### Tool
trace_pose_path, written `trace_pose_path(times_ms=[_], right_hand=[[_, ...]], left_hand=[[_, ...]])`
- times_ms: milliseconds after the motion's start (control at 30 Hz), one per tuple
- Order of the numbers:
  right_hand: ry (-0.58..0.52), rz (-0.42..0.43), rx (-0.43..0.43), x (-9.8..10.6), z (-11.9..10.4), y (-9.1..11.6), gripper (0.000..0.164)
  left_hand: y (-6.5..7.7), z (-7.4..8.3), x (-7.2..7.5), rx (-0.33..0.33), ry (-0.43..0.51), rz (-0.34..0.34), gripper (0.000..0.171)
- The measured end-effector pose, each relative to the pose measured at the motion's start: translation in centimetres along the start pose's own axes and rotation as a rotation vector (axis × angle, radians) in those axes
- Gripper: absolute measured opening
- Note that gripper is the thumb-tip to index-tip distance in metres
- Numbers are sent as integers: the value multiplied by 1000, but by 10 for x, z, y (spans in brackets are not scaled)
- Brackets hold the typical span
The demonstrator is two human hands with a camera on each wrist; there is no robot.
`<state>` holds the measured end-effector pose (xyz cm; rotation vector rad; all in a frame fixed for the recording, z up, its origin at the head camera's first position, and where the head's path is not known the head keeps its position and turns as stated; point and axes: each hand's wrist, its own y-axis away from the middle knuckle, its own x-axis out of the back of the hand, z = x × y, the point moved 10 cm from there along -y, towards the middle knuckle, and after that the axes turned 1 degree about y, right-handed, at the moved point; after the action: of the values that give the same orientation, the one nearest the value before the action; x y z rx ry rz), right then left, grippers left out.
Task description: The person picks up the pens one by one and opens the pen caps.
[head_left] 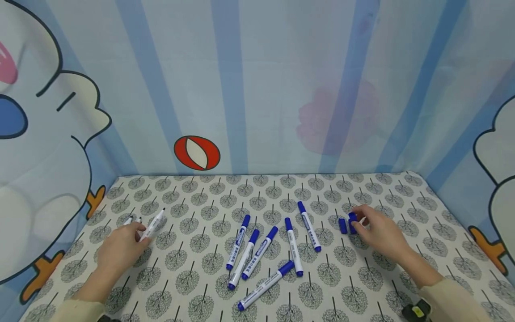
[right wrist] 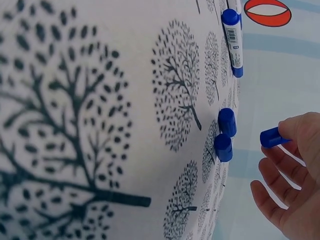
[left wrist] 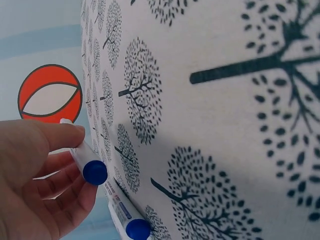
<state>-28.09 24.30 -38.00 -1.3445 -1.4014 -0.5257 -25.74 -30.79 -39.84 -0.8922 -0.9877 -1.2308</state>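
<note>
My left hand (head_left: 120, 248) pinches an uncapped white marker (head_left: 154, 223) between thumb and fingers, its dark tip pointing away. The blue end of that marker (left wrist: 94, 172) faces the left wrist camera. Beside it on the cloth lies another marker (left wrist: 120, 202); in the head view, tips of two uncapped markers (head_left: 128, 220) show past the left hand, their bodies mostly hidden. On the other side, my right hand (head_left: 382, 232) pinches a blue marker cap (right wrist: 271, 138) above the cloth. Two loose blue caps (right wrist: 227, 122) (right wrist: 223, 147) rest side by side just below it.
Several capped blue markers lie between the hands, among them a front marker (head_left: 263, 287), a left marker (head_left: 238, 242) and a right marker (head_left: 309, 226). A tree-patterned cloth (head_left: 181, 297) covers the table. A striped curtain (head_left: 273, 89) stands behind and at both sides.
</note>
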Motion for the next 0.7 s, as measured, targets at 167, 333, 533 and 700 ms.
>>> trace_pose_path(times_ms=[167,333,533,700], right_hand=[[0,8,-2,2,1,0,30],[-8,18,3,2,2,1,29],[-11,0,-8,-3,5,1,29],[-5,5,-4,-3,4,2,30]], left_hand=[[0,-9,-1,44,3,-18,32],[1,-15,0,83,-14,-18,27],[3,-19,0,117,-33,-41,23],[5,-21,-2,127,-43,-76,23]])
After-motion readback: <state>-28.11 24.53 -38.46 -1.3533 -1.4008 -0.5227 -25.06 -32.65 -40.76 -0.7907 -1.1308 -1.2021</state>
